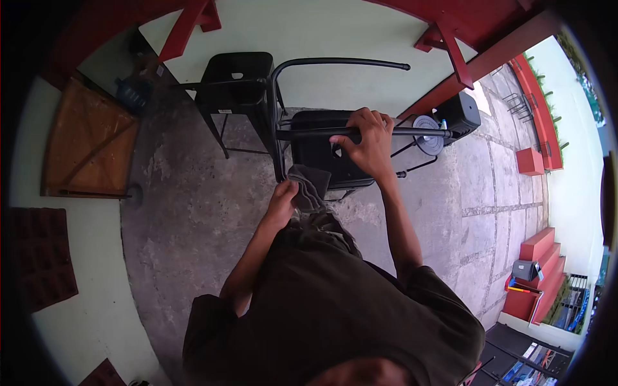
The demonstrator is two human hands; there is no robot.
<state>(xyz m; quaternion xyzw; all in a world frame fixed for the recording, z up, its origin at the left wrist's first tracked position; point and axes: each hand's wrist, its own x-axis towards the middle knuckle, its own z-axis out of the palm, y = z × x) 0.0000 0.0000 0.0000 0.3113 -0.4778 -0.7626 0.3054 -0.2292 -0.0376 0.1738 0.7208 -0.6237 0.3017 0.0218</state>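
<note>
A black metal stool (322, 134) lies on its side in front of me, its capped legs pointing right. My right hand (372, 143) is closed round one of these legs from above. In my left hand (281, 203) is a folded dark grey cloth (311, 183), pinched close to the lower end of the tipped stool's frame. Whether the cloth touches the metal I cannot tell. Beneath the tipped stool is another black seat (315, 157) with a hole in its middle, partly hidden by the leg and my right hand.
An upright black stool (235, 83) stands at the far left by the pale wall. To the right are another black stool (463, 116) and a round grey container (427, 136). A wooden panel (90, 138) leans at the left wall. Red steps (539, 264) are at far right.
</note>
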